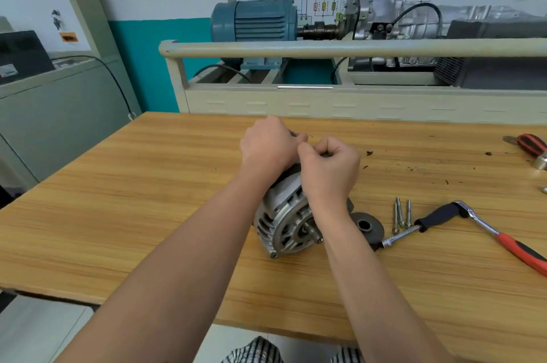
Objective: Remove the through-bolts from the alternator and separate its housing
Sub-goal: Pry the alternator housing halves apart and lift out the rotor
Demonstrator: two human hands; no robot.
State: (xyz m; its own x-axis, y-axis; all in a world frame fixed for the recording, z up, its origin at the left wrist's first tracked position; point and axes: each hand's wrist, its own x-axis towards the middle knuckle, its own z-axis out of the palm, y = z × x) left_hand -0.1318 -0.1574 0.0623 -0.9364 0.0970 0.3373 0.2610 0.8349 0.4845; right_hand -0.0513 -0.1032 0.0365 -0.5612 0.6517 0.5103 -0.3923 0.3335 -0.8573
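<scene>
Alternator [285, 214] lies on its side mid-bench, shaft end toward the person, axis running away from them; both hands at its far end, left hand [268, 145] curled on the rear housing, right hand [328, 169] fisted beside, contents hidden; 3 through-bolts [401, 214] out, to its right

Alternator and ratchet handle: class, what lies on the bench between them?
In the head view, between the alternator and the ratchet handle lie a dark pulley and three loose bolts.
</scene>
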